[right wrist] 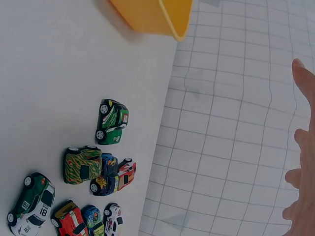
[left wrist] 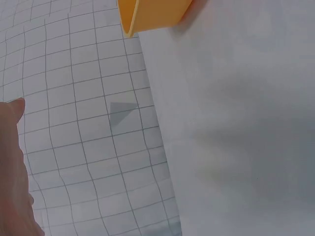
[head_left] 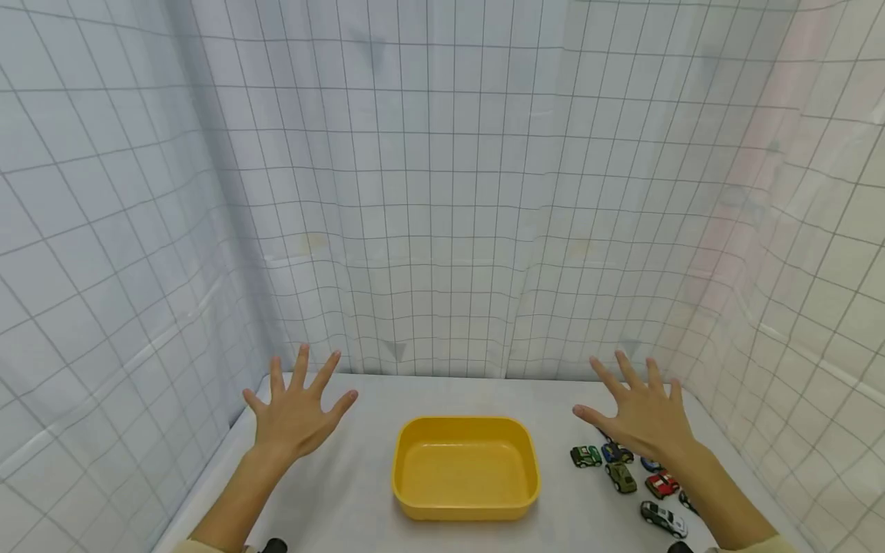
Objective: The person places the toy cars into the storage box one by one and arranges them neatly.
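Observation:
My left hand (head_left: 293,418) is raised over the left side of the table, fingers spread and holding nothing. On the other side my right hand (head_left: 648,418) also hovers with spread fingers, above a group of toy cars. Between the hands sits a yellow rectangular tub (head_left: 466,478) with nothing in it. The cars include a green one (right wrist: 112,122), a camouflage one (right wrist: 82,165), a red one (right wrist: 70,220) and a white-and-green one (right wrist: 32,204). A blue car (right wrist: 105,177) touches the camouflage car. In the head view, the right hand and forearm partly hide some cars.
The white table (head_left: 359,461) ends at a back edge against a white grid-patterned curtain (head_left: 456,230). Similar grid curtains stand at the left (head_left: 104,230) and right (head_left: 823,230).

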A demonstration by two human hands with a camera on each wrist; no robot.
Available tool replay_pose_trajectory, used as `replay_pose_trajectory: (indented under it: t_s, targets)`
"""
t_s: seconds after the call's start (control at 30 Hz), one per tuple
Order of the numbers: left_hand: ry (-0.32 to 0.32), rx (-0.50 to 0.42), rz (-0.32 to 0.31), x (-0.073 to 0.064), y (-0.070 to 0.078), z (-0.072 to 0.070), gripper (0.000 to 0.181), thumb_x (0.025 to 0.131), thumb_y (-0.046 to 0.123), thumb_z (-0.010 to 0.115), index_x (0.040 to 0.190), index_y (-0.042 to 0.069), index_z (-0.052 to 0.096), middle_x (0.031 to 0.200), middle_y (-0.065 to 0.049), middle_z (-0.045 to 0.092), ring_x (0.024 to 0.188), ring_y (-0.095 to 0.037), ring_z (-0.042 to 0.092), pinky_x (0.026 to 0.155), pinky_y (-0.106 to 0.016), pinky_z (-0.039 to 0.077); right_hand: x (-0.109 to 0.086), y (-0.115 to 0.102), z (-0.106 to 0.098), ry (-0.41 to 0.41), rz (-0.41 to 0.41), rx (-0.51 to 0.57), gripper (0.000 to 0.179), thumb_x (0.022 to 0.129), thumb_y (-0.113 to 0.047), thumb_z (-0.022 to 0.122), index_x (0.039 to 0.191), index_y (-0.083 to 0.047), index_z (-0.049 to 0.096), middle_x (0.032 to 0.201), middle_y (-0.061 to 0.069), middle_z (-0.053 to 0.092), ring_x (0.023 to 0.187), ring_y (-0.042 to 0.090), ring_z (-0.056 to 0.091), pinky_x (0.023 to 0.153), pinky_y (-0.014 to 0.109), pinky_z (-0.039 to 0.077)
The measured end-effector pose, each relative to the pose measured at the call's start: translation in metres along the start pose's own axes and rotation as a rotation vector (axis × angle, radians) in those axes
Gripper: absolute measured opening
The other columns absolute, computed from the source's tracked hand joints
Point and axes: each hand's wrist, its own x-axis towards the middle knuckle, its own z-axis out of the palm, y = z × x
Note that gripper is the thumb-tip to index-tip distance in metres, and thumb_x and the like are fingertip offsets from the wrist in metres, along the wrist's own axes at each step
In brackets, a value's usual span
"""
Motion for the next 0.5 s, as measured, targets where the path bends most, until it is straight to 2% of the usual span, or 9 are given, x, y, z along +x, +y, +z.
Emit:
replay_pose_trajectory:
  t_s: [0.1, 0.27, 0.4, 0.5]
  targets:
    - [0.003, -0.007, 0.008, 0.000, 0.002, 0.002, 0.085, 0.098, 0.077, 0.038, 0.167, 0.032, 0.021, 0.171, -0.020, -0.001, 0.148, -0.061, -0.009, 0.094, -0.093, -0.009, -0.003, 0.006, 0.000, 0.002, -0.002, 0.000, 0.098, 0.090, -0.081, 0.050, 0.166, -0.025, 0.027, 0.166, 0.026, 0.021, 0.145, 0.065, 0.010, 0.103, 0.090, 0.006]
    - [0.010, -0.061, 0.021, 0.002, 0.011, 0.009, 0.084, 0.098, 0.075, 0.040, 0.167, 0.031, 0.021, 0.171, -0.021, 0.005, 0.149, -0.060, 0.003, 0.102, -0.091, 0.004, -0.009, 0.022, 0.001, 0.022, -0.011, -0.002, 0.098, 0.089, -0.078, 0.056, 0.166, -0.023, 0.028, 0.164, 0.028, 0.027, 0.143, 0.065, 0.016, 0.102, 0.090, 0.013]
    - [0.019, -0.132, 0.035, 0.002, 0.020, 0.015, 0.083, 0.100, 0.071, 0.044, 0.167, 0.027, 0.025, 0.169, -0.024, 0.011, 0.148, -0.061, 0.010, 0.103, -0.089, 0.015, -0.013, 0.036, 0.004, 0.046, -0.028, -0.005, 0.098, 0.090, -0.075, 0.059, 0.165, -0.018, 0.031, 0.161, 0.029, 0.033, 0.140, 0.065, 0.024, 0.100, 0.088, 0.022]
    - [0.015, -0.200, 0.056, 0.001, 0.026, 0.025, 0.080, 0.102, 0.065, 0.048, 0.166, 0.022, 0.027, 0.168, -0.027, 0.014, 0.145, -0.063, 0.015, 0.099, -0.088, 0.026, -0.018, 0.049, 0.009, 0.057, -0.035, 0.021, 0.097, 0.090, -0.071, 0.062, 0.164, -0.015, 0.033, 0.158, 0.032, 0.036, 0.137, 0.065, 0.030, 0.095, 0.089, 0.028]
